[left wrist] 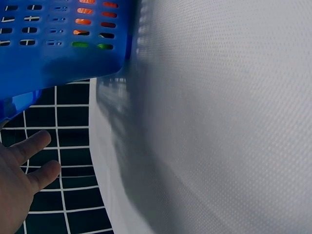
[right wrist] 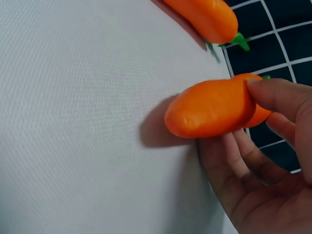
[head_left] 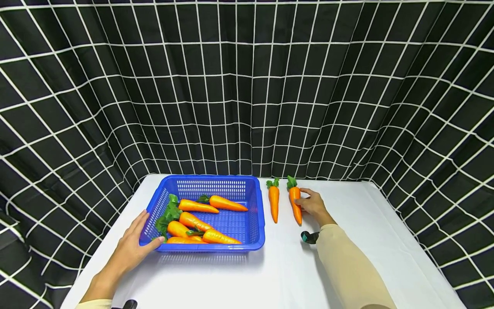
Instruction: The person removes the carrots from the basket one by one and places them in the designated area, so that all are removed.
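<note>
A: What does the right hand (head_left: 314,206) have, and where?

B: The held carrot (head_left: 294,194), pinched between thumb and fingers near the far edge of the surface (head_left: 247,283), right of the basket (head_left: 261,223). The other carrot (head_left: 274,201) lies between the two, its leaves also toward the far edge.

A: Why grip it there?

B: Probably for the thick body, which gives the fingers more to close on. Coming from the right edge also avoids crossing the other carrot.

A: And the left hand (head_left: 133,238)?

B: Fingers spread and fairly straight at the basket's left side, thumb by its near left corner. I'd guess it steadies the basket, which sits toward the surface's left edge with loose carrots (head_left: 228,203) inside.

A: What do the wrist views add?

B: The right one shows the grip itself: thumb on one side, fingers round the other. From the head, mostly the back of that hand shows. Whether the held carrot is lifted, I can't tell. The left one shows the basket's outer wall, with orange and green behind its slots, and two fingers apart. Only the head view looks down into the basket.
</note>
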The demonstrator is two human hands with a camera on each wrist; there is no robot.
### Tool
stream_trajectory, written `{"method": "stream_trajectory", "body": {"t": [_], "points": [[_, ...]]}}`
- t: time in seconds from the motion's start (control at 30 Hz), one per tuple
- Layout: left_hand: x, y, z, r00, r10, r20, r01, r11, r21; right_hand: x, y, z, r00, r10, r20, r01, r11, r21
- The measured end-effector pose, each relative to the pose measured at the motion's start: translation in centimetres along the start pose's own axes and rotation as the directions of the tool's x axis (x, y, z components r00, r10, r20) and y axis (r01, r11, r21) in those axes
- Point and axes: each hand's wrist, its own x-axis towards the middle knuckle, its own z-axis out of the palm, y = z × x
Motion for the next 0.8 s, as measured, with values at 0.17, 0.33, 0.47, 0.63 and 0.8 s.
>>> {"method": "stream_trajectory", "body": {"t": [0.17,0.33,0.47,0.63,0.8], "points": [[-0.03,0.07,0.10,1.000,0.001,0.005,-0.001,1.000,-0.002,0.32,0.35,0.13,0.999,0.004,-0.040,-0.007,0.998,-0.070],[-0.08,0.06,0.14,1.000,-0.006,0.007,0.006,1.000,-0.001,0.63,0.67,0.33,0.998,-0.010,-0.065,0.002,0.994,-0.111],[-0.09,0.07,0.07,1.000,0.002,-0.004,-0.002,1.000,0.001,0.62,0.59,0.47,0.997,-0.034,-0.067,0.026,0.992,-0.120],[-0.13,0.14,0.07,1.000,0.003,-0.006,-0.003,1.000,0.009,0.57,0.61,0.40,0.997,-0.039,-0.071,0.029,0.989,-0.147],[-0.11,0.28,-0.02,1.000,-0.001,-0.001,0.001,1.000,0.007,0.50,0.58,0.23,0.997,-0.030,-0.066,0.020,0.989,-0.148]]}}
